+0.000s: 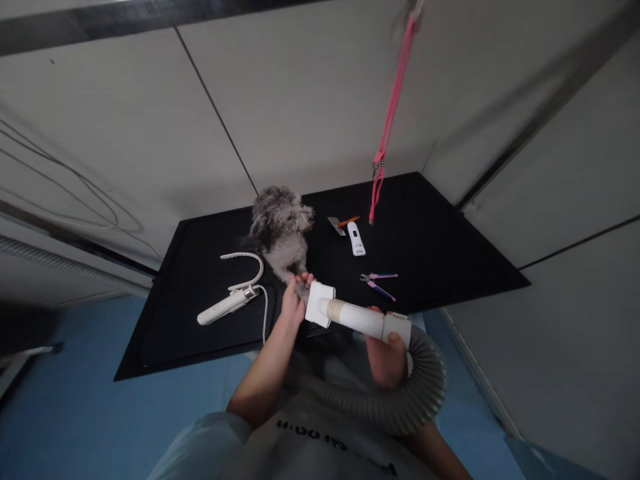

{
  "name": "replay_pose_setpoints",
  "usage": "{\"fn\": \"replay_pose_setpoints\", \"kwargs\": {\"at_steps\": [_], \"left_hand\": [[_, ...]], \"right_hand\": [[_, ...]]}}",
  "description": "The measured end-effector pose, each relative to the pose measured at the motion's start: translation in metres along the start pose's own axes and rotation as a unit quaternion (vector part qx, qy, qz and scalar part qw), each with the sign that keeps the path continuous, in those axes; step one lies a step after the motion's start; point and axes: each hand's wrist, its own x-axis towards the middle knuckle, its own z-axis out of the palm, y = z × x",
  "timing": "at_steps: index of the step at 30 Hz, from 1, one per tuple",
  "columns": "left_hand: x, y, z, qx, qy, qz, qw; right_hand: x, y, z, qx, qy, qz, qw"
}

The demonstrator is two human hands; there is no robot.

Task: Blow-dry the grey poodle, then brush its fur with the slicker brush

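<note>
The dog (281, 233) sits left of middle on the black table (450, 253), toward its far edge. My left hand (294, 305) holds its forepaw (301, 289) toward the near edge; my right hand (387, 360) grips the blower handle (361, 319). I should support that leg loosely, never pressing the nozzle (319, 304) in.

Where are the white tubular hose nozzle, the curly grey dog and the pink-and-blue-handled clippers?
White tubular hose nozzle (358, 319): head view, middle of its barrel.
Curly grey dog (285, 247): head view, on its chest.
Pink-and-blue-handled clippers (369, 278): head view, near the pivot.
</note>
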Motion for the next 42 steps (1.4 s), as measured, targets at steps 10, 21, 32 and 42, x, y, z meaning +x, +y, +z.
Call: {"fn": "replay_pose_setpoints", "kwargs": {"at_steps": [10, 21, 32, 42], "left_hand": [[0.000, 0.000, 0.000, 0.002, 0.016, 0.006, 1.000], [0.004, -0.001, -0.007, 0.017, -0.001, -0.007, 1.000], [0.006, 0.002, -0.012, 0.016, 0.007, -0.031, 0.999], [0.007, -0.005, -0.021, -0.004, 0.001, -0.060, 0.998]], "right_hand": [[0.003, 0.002, -0.001, 0.048, 0.051, 0.020, 0.997], [0.015, 0.009, -0.021, 0.081, 0.079, 0.067, 0.991], [0.021, 0.011, -0.022, 0.109, 0.144, 0.127, 0.975], [0.023, 0.009, -0.025, 0.151, 0.179, 0.149, 0.961]]}}
